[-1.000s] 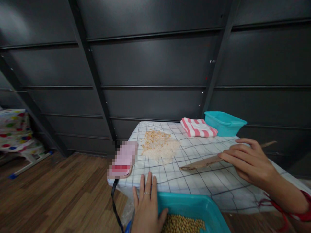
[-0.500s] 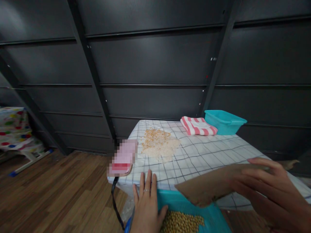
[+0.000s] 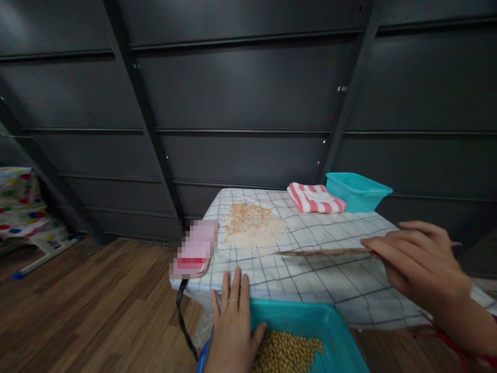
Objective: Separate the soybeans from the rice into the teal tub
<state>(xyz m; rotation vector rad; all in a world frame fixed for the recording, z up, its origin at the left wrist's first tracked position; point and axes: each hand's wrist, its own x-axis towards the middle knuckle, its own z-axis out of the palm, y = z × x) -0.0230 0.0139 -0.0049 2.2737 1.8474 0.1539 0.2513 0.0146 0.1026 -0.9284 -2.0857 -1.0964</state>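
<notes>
My right hand [image 3: 421,259] grips a thin brown piece of cardboard [image 3: 326,253], seen nearly edge-on over the checked tablecloth. Its far tip points left, close to a loose pile of rice [image 3: 260,233] mixed with yellow kernels [image 3: 244,215]. My left hand [image 3: 235,326], with a ring on one finger, lies with its fingers spread at the left side of a teal basin [image 3: 337,316], fingertips reaching the table edge. Brown-yellow beans [image 3: 287,349] lie in the basin's bottom. Part of the basin is hidden by my left hand and the frame's lower edge.
A folded red-and-white striped towel [image 3: 316,198] lies beside another teal basin [image 3: 359,191] at the table's back right. A pink phone-like object [image 3: 196,248], blurred out, with a black strap [image 3: 182,321], rests on the left edge. A dark panelled wall [image 3: 240,93] stands behind.
My right hand has risen slightly and turned the cardboard from showing its broad face to nearly edge-on, away from over the basin. My left hand stays in place.
</notes>
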